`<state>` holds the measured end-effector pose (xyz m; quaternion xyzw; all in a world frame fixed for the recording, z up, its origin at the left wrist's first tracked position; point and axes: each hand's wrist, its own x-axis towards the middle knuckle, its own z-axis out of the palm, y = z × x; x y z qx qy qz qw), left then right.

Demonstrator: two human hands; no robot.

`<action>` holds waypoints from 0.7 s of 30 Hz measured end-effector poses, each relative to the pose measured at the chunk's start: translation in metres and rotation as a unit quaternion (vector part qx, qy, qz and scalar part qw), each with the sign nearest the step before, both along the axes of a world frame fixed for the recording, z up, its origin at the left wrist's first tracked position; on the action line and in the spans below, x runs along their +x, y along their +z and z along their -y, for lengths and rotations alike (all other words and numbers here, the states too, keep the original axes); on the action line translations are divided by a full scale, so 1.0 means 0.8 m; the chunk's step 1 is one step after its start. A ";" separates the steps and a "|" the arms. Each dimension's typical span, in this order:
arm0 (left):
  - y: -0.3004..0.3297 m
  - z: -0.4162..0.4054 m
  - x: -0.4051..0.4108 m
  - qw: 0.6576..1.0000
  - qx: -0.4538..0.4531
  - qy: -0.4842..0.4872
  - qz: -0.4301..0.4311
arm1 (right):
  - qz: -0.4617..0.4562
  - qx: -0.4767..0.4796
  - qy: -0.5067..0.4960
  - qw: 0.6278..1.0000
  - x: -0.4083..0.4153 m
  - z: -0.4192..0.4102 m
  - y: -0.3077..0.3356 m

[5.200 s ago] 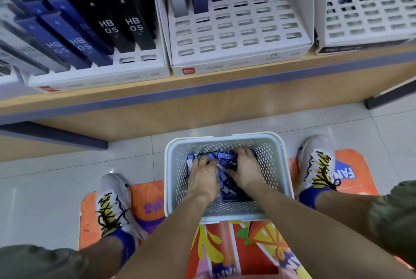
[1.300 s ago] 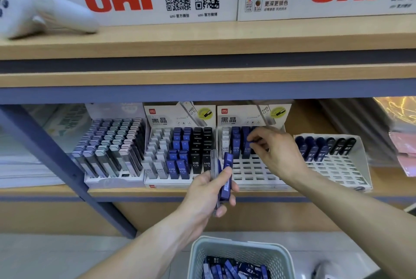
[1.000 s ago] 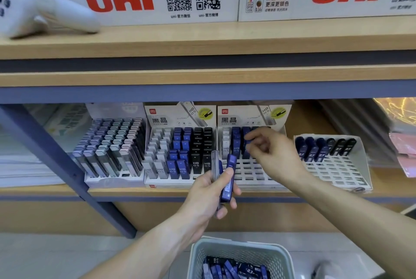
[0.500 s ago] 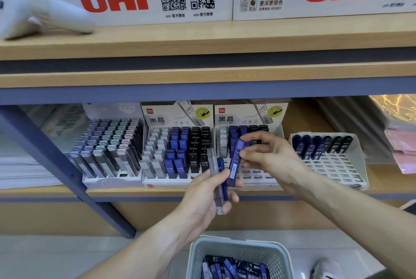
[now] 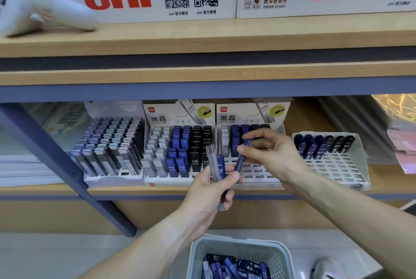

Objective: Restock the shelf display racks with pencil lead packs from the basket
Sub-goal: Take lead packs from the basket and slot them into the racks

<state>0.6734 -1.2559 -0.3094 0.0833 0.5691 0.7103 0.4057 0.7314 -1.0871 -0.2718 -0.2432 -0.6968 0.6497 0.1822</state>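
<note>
Restock part done. Right hand (image 5: pixel 273 154) pinches one blue lead pack (image 5: pixel 243 154) in front of the middle-right rack (image 5: pixel 258 175), whose front rows stand bare. Left hand (image 5: pixel 211 191) grips a few spare packs (image 5: pixel 217 166). The far-right rack (image 5: pixel 333 163) is mostly unfilled; the basket (image 5: pixel 240 249) below holds many more.

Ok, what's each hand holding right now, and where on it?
The left hand grips a clear pack and a blue pencil lead pack around their lower halves. The right hand pinches another slim blue pack near its upper part.
</note>
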 end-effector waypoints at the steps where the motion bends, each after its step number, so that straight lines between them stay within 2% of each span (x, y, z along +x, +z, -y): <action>1: -0.001 -0.001 0.000 1.000 -0.004 0.006 -0.005 | 0.003 0.008 0.000 1.000 -0.001 0.000 -0.002; 4: -0.001 -0.004 -0.002 1.000 -0.010 0.021 -0.006 | 0.003 0.010 -0.017 1.000 -0.005 -0.004 -0.007; 9: 0.000 -0.003 -0.006 0.997 -0.008 0.042 0.061 | -0.032 0.043 -0.072 0.996 -0.012 -0.015 -0.008; 15: -0.004 0.000 -0.005 0.997 -0.012 0.044 0.064 | -0.006 0.208 -0.029 0.978 -0.015 -0.027 -0.025; 21: -0.004 0.001 -0.007 0.998 -0.012 0.035 0.050 | -0.016 0.300 -0.017 0.954 -0.019 -0.030 -0.029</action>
